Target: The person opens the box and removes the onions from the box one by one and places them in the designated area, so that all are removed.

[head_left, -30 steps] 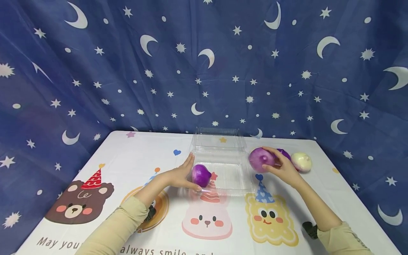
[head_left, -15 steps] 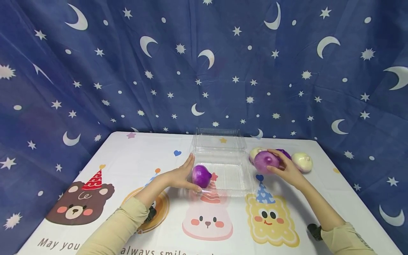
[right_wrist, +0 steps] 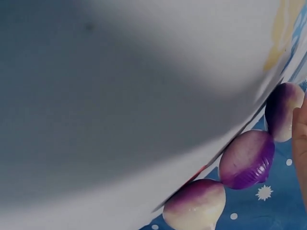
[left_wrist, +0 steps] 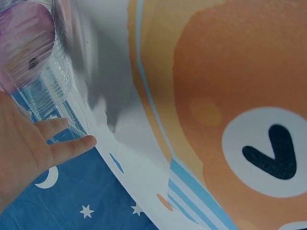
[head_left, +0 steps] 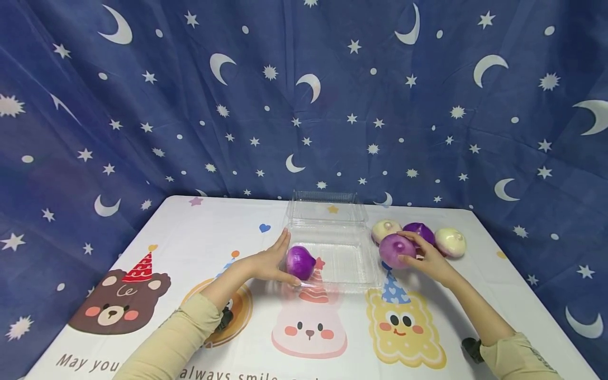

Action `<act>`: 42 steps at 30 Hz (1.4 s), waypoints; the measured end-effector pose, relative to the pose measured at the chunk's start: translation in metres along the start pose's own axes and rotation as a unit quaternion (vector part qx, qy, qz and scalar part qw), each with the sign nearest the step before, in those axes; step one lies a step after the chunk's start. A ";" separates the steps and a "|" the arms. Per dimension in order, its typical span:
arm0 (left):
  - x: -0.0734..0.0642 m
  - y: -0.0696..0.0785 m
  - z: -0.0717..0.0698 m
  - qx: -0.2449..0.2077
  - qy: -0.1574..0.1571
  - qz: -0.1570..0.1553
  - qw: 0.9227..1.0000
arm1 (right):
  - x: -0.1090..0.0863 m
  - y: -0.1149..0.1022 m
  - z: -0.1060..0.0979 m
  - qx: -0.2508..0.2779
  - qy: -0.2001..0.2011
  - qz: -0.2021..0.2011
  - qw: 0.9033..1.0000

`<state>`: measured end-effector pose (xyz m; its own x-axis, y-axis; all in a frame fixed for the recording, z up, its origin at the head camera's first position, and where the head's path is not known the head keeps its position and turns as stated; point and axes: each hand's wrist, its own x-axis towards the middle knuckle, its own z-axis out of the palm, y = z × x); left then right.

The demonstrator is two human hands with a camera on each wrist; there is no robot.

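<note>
My right hand grips a light purple onion between thumb and fingers, just right of a clear plastic container. Inside that box, at its left end, sits a darker purple onion. With fingers and thumb spread, my left hand touches the container's left side. The left wrist view shows the same left hand against the ribbed clear wall, the onion showing through it. In the right wrist view only an edge of my right hand appears; the gripped onion is out of sight.
Behind the right hand stand a white onion, a deep purple onion and another white onion in a row. The container's lid is raised at the back. A starry blue curtain hangs behind the printed tablecloth.
The right hand has moved the light purple onion slightly right and nearer the front, uncovering the white onion behind it. My left hand and the container have stayed put.
</note>
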<state>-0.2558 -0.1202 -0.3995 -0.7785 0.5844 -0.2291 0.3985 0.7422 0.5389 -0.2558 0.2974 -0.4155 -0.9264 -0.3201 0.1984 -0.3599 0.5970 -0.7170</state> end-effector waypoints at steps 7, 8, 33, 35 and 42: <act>-0.001 0.003 0.000 -0.004 -0.001 -0.001 1.000 | 0.002 0.002 0.001 -0.007 -0.013 0.003 1.000; -0.001 0.003 0.000 -0.004 -0.002 -0.001 1.000 | 0.002 0.002 0.001 -0.008 -0.015 0.006 1.000; 0.000 0.003 0.001 0.001 0.000 -0.007 1.000 | -0.002 0.007 0.004 0.009 -0.085 0.033 0.996; 0.000 0.003 0.001 -0.001 -0.001 -0.007 1.000 | -0.002 0.007 0.004 0.029 -0.100 0.049 0.993; -0.001 0.003 0.000 0.002 0.001 -0.005 1.000 | -0.002 0.007 0.001 0.065 -0.121 0.066 0.988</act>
<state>-0.2538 -0.1188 -0.3977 -0.7834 0.5765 -0.2323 0.3933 0.7491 0.5331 -0.2567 0.3014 -0.4210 -0.9048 -0.4221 -0.0561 -0.2067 0.5505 -0.8088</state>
